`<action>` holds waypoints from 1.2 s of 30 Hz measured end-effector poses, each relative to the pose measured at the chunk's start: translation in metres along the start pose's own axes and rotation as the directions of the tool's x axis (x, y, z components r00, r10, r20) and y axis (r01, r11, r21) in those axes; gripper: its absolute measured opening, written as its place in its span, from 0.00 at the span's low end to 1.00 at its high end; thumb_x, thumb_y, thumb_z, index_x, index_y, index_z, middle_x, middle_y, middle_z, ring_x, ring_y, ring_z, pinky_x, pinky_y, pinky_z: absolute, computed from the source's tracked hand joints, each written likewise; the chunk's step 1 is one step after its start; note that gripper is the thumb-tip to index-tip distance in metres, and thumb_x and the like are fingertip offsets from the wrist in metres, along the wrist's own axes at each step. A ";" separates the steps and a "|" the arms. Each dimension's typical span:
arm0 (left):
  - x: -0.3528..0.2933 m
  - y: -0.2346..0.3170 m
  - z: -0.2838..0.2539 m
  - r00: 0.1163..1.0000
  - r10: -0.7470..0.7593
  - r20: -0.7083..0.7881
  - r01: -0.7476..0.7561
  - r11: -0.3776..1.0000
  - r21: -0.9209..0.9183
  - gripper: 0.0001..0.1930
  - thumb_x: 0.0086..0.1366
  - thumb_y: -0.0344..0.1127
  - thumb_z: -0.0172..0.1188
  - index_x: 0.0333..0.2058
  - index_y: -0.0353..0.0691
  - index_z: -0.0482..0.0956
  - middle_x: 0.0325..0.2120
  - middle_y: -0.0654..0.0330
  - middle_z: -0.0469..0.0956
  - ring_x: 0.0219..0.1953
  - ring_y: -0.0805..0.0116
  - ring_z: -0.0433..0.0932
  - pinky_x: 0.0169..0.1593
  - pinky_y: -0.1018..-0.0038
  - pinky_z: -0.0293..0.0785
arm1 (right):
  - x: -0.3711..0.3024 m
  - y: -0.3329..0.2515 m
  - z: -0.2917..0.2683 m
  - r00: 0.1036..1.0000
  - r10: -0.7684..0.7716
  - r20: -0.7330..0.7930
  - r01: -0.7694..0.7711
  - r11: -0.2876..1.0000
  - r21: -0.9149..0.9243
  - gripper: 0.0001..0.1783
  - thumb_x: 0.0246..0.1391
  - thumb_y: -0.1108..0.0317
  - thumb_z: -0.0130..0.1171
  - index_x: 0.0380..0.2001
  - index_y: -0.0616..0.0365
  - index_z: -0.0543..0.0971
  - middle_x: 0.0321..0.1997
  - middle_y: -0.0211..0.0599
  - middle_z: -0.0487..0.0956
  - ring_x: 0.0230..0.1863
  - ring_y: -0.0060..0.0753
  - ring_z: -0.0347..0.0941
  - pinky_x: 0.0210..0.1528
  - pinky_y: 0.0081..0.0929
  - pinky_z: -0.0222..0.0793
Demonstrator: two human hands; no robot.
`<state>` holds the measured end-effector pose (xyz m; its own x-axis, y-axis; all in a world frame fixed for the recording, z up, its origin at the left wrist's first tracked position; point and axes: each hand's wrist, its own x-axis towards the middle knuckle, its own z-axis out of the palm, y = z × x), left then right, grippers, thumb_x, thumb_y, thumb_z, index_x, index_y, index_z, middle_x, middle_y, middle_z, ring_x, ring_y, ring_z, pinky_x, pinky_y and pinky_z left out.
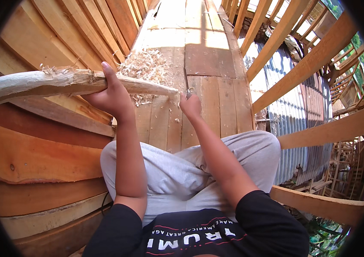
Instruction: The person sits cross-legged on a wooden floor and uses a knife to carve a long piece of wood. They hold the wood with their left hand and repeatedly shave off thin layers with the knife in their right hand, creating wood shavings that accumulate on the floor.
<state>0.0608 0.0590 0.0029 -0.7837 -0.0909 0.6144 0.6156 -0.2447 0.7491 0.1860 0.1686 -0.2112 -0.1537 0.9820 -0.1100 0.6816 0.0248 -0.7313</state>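
A long pale wooden pole (27, 85), stripped of bark and slightly bent, stretches from the far left to the middle. My left hand (112, 94) grips it from below, with the thumb up along its far side. Ragged shavings cling to the pole's top left of that hand. My right hand (190, 105) is closed around the handle of a knife, most of which the fingers hide. The knife's thin dark blade (186, 79) points away from me. The pole's narrow end lies close beside the blade and right hand; whether they touch I cannot tell.
I sit cross-legged on a plank floor (210, 98). Curled wood shavings (147, 66) are heaped beyond the pole. A plank wall (40, 158) rises on the left. Slanted wooden rails (302, 64) line the right side, with a corrugated metal roof (293, 124) below them.
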 end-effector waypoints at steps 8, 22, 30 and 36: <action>0.012 0.015 -0.008 0.998 -0.057 -0.027 0.052 0.987 -0.153 0.34 0.62 0.34 0.65 0.58 0.23 0.54 0.52 0.44 0.69 0.50 0.63 0.75 0.53 0.72 0.77 | 0.025 0.013 -0.003 0.996 -0.056 -0.071 0.071 0.969 0.237 0.21 0.53 0.54 0.64 0.25 0.65 0.80 0.22 0.49 0.79 0.27 0.47 0.77 0.33 0.40 0.72; 0.031 0.040 -0.024 0.998 -0.041 -0.055 0.029 0.978 -0.205 0.19 0.61 0.30 0.66 0.46 0.29 0.69 0.40 0.56 0.76 0.39 0.72 0.77 0.43 0.76 0.78 | 0.050 0.036 -0.061 0.847 0.229 0.479 -0.250 0.968 -0.020 0.18 0.52 0.56 0.67 0.26 0.62 0.79 0.20 0.35 0.75 0.21 0.32 0.72 0.21 0.35 0.66; 0.037 0.048 -0.033 0.993 -0.093 -0.068 0.083 0.987 -0.139 0.20 0.60 0.31 0.66 0.46 0.28 0.69 0.41 0.55 0.76 0.39 0.72 0.78 0.42 0.76 0.79 | 0.084 0.038 -0.100 0.902 0.358 -0.240 0.013 0.536 0.844 0.23 0.63 0.54 0.53 0.46 0.67 0.76 0.35 0.47 0.79 0.37 0.41 0.77 0.36 0.36 0.72; 0.040 0.046 -0.032 0.996 -0.079 -0.040 0.068 0.974 -0.218 0.19 0.60 0.30 0.66 0.46 0.28 0.70 0.41 0.55 0.76 0.39 0.73 0.77 0.41 0.77 0.79 | 0.090 0.074 -0.062 0.796 0.510 -0.325 -0.223 0.747 0.627 0.26 0.62 0.56 0.53 0.51 0.69 0.75 0.48 0.58 0.79 0.50 0.48 0.77 0.50 0.38 0.71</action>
<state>0.0553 0.0130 0.0536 -0.8325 -0.1094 0.5432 0.5279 -0.4546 0.7174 0.2671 0.2703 -0.2337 0.4581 0.8554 -0.2418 0.0949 -0.3175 -0.9435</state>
